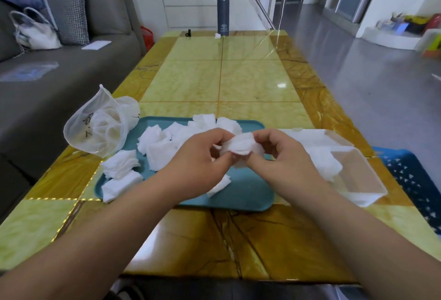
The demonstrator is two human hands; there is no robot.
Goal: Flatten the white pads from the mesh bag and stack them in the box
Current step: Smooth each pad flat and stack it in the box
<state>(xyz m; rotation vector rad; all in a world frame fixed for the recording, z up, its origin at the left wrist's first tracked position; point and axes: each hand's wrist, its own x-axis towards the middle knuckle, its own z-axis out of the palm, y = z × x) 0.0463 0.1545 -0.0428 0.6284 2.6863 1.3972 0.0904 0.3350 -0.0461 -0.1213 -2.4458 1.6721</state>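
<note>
A crumpled white pad (242,146) is held above the teal tray (241,195), pinched between my left hand (199,158) on its left side and my right hand (280,154) on its right side. Several loose white pads (164,143) lie heaped on the tray, and more pads (120,163) spill over its left edge. The white mesh bag (100,125) lies open at the tray's far left with pads inside. The clear plastic box (353,168) stands right of the tray and holds flat pads (321,156).
The tiled yellow table (222,80) extends ahead, with a dark flask (223,14) at its far end. A grey sofa (47,89) runs along the left. A blue perforated basket (415,178) sits at the table's right edge.
</note>
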